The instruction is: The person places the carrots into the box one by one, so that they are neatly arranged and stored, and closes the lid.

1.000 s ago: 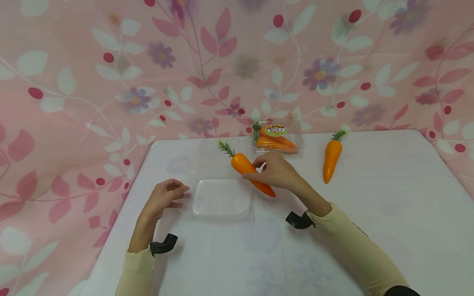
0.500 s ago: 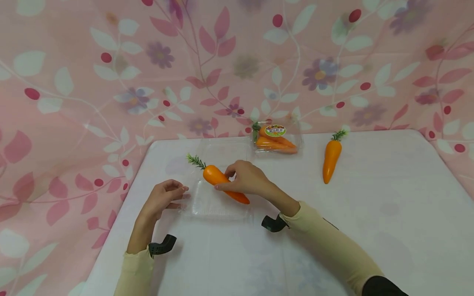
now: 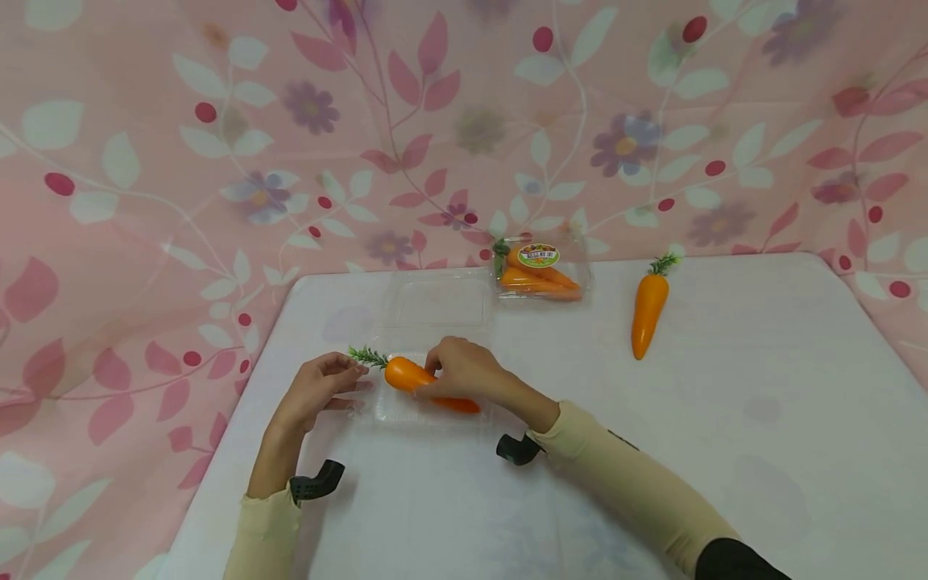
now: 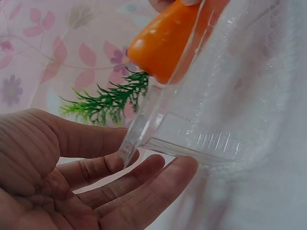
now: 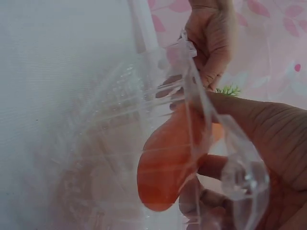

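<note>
My right hand [image 3: 467,369] pinches a toy carrot [image 3: 408,375] from above, thumb on the near side. Bright orange with a green leafy top, the carrot lies aslant over the base of an open clear plastic box [image 3: 395,412], its leaves pointing left past the rim. In the right wrist view the carrot's tip [image 5: 163,167] shows through the clear wall. My left hand [image 3: 315,391] holds the box's left rim; the left wrist view shows thumb and forefinger pinching the rim [image 4: 139,129], the other fingers stretched beneath it. The lid [image 3: 435,300] lies folded back behind the base.
A closed clear box with a label [image 3: 540,270] and several carrots inside stands at the table's back edge. Another carrot [image 3: 650,314] lies to the right of it on the white tablecloth [image 3: 725,419]. Pink floral cloth [image 3: 464,121] hangs behind the table.
My right hand has carried the carrot left and down, from right of the open box to over its base. My left hand has stayed at the rim.
</note>
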Demonstrator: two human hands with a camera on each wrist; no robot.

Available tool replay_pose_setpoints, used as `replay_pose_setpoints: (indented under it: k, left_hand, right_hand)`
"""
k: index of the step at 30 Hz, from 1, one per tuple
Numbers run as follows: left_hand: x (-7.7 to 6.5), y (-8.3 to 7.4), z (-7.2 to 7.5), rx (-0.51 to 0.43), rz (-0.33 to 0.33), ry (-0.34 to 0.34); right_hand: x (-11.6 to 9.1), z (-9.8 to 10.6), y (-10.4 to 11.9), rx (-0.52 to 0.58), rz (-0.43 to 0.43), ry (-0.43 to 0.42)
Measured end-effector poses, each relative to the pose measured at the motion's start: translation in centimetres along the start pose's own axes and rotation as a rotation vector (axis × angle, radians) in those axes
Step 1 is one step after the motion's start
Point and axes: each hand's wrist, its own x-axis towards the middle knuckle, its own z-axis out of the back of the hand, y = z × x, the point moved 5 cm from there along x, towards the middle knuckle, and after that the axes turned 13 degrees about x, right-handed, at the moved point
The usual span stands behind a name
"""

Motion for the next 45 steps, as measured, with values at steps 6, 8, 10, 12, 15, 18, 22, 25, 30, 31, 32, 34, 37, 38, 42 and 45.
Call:
replay_pose_setpoints:
  k: [6,8,10,12,15,18,22,25,30,31,32,34,37,38,42,45]
  left_hand:
    - [-0.2,-0.2,0.1,-0.013,-0.009,-0.009]
    - [-0.2,-0.2,0.1,-0.011,-0.015,-0.012]
    - [-0.2,-0.2,0.1,-0.004,-0.013,-0.021]
    - [-0.1,-0.2,0.1,0.009,-0.009,-0.028]
    - [0.0,-0.2,0.1,0.024,0.003,-0.040]
    - [0.0,-0.3,0.1,0.033,-0.009,-0.036]
    - [0.1,-0.2,0.0,0.029,-0.019,-0.025]
    - [0.1,-0.2,0.0,0.020,-0.018,-0.019]
    - [0.2,0.1,0.0,0.014,-0.005,-0.017]
    - [0.3,0.1,0.0,0.016,-0.001,-0.017]
    - [0.3,0.2,0.0,0.020,0.004,-0.018]
    - [0.4,0.4,0.0,0.025,0.012,-0.021]
    - [0.5,0.4,-0.1,0.031,0.017,-0.024]
    - [0.5,0.4,-0.1,0.031,0.018,-0.027]
    - [0.2,0.1,0.0,0.028,0.020,-0.041]
    - [0.0,-0.1,0.1,0.031,0.022,-0.057]
  right_hand:
    - [0.1,-0.9,-0.4,-0.037,-0.025,0.038]
    - [0.1,-1.2,-0.4,-0.060,-0.034,0.051]
    - [0.1,-1.5,-0.5,-0.079,-0.035,0.062]
    - [0.1,-1.8,-0.6,-0.088,-0.034,0.074]
    - [0.1,-2.3,-0.7,-0.100,-0.030,0.094]
    - [0.0,-2.5,-0.7,-0.099,-0.024,0.111]
    - [-0.3,-2.6,-0.4,-0.109,0.000,0.124]
    - [-0.6,-2.8,-0.3,-0.160,0.015,0.134]
    - [-1.2,-2.8,-0.3,-0.255,0.007,0.134]
    - [-1.4,-2.6,-0.2,-0.254,0.003,0.126]
    - [-1.5,-2.4,-0.2,-0.241,-0.002,0.116]
    - [-1.9,-1.6,0.1,-0.207,-0.007,0.096]
    - [-2.7,0.0,0.4,-0.152,-0.006,0.056]
    - [-3.0,0.6,0.5,-0.143,0.000,0.040]
    - [-4.2,3.2,0.4,-0.129,0.017,-0.047]
    - [-5.1,5.1,0.1,-0.133,0.020,-0.116]
